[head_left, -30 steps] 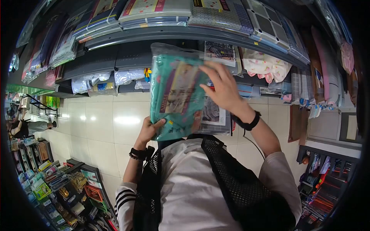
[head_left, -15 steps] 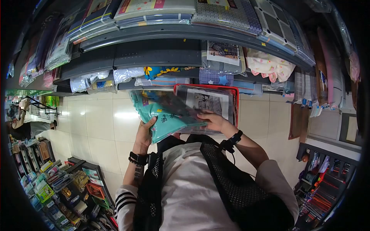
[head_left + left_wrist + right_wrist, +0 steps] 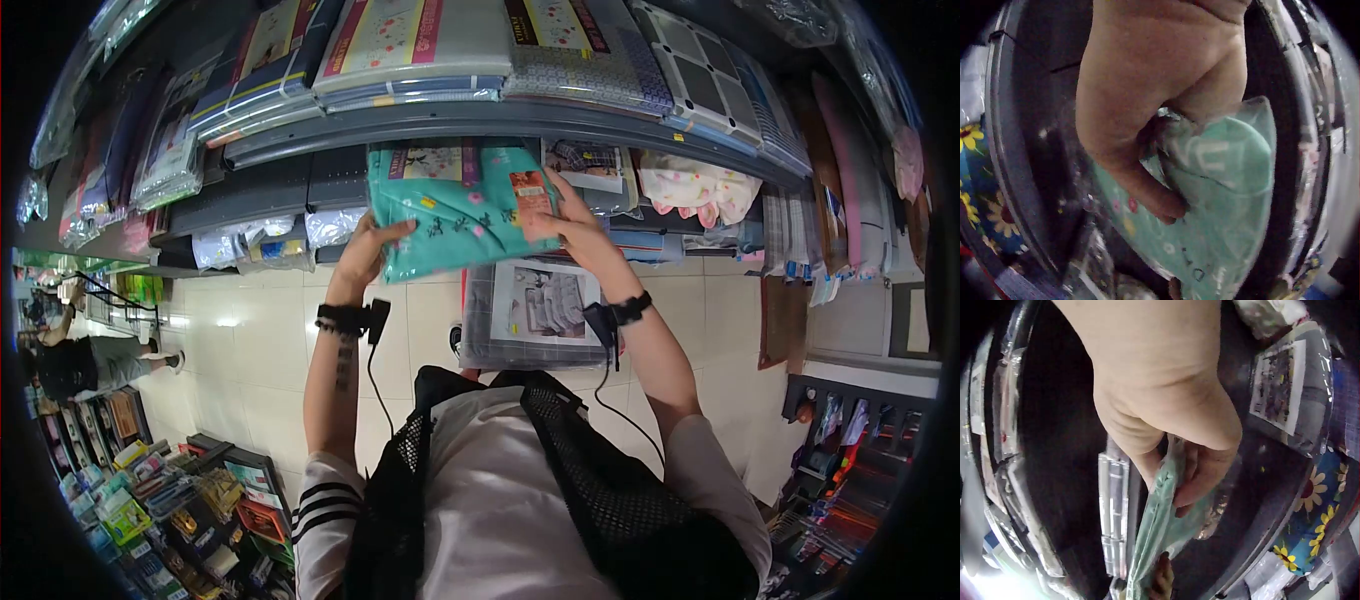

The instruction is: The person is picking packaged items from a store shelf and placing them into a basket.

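A teal bedding pack in clear plastic (image 3: pixel 465 240), with dark lettering and a small red-orange label, is held at the lower shelf's opening in the head view. My left hand (image 3: pixel 362 255) grips its left edge with the thumb on top. On the opposite edge, my right hand (image 3: pixel 583 232) pinches the pack between thumb and fingers. The left wrist view has the teal plastic (image 3: pixel 1229 187) under the curled fingers. In the right wrist view the pack (image 3: pixel 1157 519) appears edge-on between thumb and fingers. Its far end lies under the upper shelf.
Packaged bedding (image 3: pixel 410 50) lines the upper shelf (image 3: pixel 450 122), whose front edge overhangs the lower one. Below me, a grey pack with a printed sheet (image 3: pixel 540 300) lies on a red-rimmed basket. Another person (image 3: pixel 85 365) is at the far left, and racks of goods (image 3: pixel 150 510) stand behind me.
Both hands have moved the teal pack forward, from in front of my body to the lower shelf. It has turned and flattened out, and the right hand has shifted to its right edge.
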Action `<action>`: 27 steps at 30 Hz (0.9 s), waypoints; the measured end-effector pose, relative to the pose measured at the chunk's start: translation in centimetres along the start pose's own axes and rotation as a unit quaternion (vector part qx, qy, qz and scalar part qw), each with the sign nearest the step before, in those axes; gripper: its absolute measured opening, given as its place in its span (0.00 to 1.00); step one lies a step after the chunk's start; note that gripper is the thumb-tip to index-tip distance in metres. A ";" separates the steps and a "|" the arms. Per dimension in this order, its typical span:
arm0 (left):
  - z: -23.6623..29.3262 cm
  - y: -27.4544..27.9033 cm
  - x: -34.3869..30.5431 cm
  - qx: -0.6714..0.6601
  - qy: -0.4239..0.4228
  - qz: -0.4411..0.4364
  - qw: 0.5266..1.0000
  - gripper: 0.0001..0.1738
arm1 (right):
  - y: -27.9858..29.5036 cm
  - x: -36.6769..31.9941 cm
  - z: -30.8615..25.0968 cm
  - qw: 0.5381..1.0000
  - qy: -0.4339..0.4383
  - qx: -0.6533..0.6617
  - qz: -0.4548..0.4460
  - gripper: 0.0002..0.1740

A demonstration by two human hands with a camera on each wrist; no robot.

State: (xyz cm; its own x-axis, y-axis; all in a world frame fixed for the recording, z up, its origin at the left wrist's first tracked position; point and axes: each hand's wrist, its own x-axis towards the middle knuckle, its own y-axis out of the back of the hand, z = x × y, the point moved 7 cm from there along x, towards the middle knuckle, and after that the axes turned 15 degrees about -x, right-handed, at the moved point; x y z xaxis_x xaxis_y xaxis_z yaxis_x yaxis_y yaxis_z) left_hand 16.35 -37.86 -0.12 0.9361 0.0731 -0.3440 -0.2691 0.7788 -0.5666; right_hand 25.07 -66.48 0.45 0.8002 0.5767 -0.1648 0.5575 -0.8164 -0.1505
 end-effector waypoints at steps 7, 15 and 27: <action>-12.1 13.7 8.2 0.364 -0.239 -0.109 0.894 0.20 | 1.2 3.8 20.3 0.974 -0.176 0.143 0.027 0.32; -18.8 5.7 9.3 -0.424 0.132 0.097 0.891 0.15 | 0.9 0.4 18.0 0.961 -0.165 0.190 0.115 0.31; -18.3 6.8 20.4 -0.255 0.064 0.027 0.964 0.12 | 10.2 -20.0 15.4 0.963 -0.144 0.001 0.227 0.22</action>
State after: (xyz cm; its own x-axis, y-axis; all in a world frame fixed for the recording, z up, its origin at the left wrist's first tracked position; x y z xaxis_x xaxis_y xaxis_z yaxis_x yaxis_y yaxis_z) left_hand 29.43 -42.46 -24.74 0.8908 0.0012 -0.4544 -0.4233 0.3657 -0.8289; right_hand 11.36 -85.94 -12.83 0.8669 0.1440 -0.4773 0.1633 -0.9866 -0.0012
